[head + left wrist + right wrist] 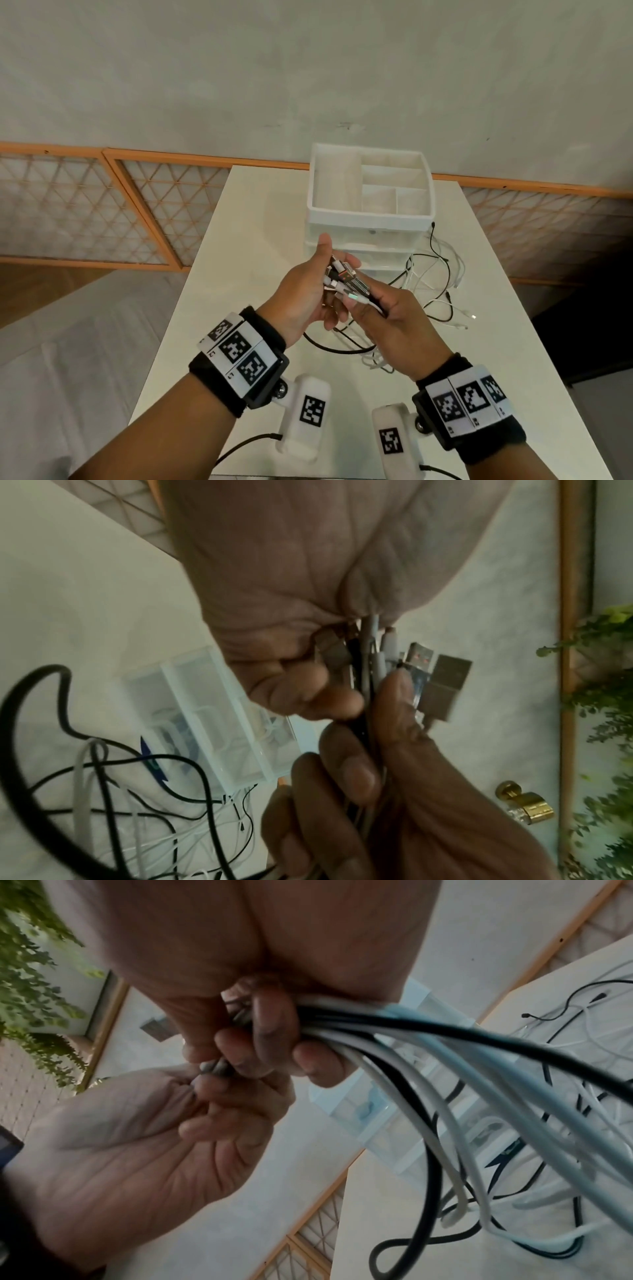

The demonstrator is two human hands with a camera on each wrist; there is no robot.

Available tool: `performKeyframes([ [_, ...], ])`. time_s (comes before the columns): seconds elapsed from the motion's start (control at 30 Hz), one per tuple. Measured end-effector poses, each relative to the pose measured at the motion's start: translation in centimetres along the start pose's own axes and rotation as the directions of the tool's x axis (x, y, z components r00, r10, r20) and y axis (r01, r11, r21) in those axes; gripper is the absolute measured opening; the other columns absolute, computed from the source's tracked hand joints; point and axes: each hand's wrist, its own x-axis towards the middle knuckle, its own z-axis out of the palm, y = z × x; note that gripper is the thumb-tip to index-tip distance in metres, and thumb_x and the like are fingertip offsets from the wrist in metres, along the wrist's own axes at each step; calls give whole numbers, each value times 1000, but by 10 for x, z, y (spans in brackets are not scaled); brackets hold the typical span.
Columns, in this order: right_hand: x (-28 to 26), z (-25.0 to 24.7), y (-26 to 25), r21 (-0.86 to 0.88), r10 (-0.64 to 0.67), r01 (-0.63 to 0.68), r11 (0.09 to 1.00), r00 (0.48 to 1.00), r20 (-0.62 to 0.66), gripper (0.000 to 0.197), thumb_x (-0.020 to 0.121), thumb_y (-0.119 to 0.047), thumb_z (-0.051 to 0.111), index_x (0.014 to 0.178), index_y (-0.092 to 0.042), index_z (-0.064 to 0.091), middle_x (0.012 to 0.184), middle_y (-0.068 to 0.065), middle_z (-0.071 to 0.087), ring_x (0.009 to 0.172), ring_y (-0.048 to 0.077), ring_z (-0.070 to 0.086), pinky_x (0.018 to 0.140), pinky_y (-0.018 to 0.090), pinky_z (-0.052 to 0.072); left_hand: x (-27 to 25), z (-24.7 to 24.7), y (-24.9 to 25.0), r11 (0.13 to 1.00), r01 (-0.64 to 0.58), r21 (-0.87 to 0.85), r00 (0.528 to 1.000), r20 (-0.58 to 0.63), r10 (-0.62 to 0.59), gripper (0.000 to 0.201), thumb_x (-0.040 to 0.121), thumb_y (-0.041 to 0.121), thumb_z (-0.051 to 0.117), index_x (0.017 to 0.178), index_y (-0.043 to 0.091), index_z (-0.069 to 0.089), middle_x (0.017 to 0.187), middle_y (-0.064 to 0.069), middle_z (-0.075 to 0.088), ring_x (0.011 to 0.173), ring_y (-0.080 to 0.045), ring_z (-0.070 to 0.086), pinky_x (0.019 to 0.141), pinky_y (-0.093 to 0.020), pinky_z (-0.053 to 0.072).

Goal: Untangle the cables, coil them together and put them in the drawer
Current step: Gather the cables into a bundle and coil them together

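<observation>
Already both hands meet above the table's middle — the left hand [308, 291] pinches the plug ends, the right hand [394, 325] clenches the cables [428, 1042] just behind, their slack trailing toward the table's right edge beside the drawer unit [370, 205].

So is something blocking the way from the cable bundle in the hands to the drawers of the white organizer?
The translucent drawers of the white plastic organizer look closed, so their own fronts bar the way. Both hands hold the black and white cables; loose ends lie tangled on the white table beside it.
</observation>
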Motion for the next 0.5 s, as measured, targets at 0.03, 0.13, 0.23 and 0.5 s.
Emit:
performKeyframes([
  [0.03,0,0,3,12,5,-5,1000,1000,1,31,101,-6,51,128,-16,63,66,-5,65,46,0,42,51,9,35,-1,0,0,1000,19,20,1000,3,-19,69,94,67,25,105,12,65,66,-12,57,45,-21,47,41,-22,35],
  [0.13,0,0,2,57,58,-61,997,997,45,33,101,-18,49,132,-22,58,56,-17,54,45,1,33,48,12,31,-3,-2,-5,992,95,83,995,24,-98,80,87,76,23,100,9,65,57,-4,48,42,-16,42,41,-21,30],
  [0.23,-1,5,-3,124,100,-113,986,989,106,39,99,-37,39,132,-27,57,56,-13,51,48,6,32,45,17,28,-4,0,-9,996,85,42,996,-17,-84,70,92,70,26,92,13,67,62,-6,53,43,-16,44,41,-21,31],
  [0.5,12,9,2,-143,137,-133,981,990,21,58,88,-68,44,131,-30,48,89,2,71,66,8,65,68,33,53,-4,0,-13,998,50,45,996,74,-53,79,76,86,21,114,31,62,80,-8,58,60,-19,52,48,-27,39],
])
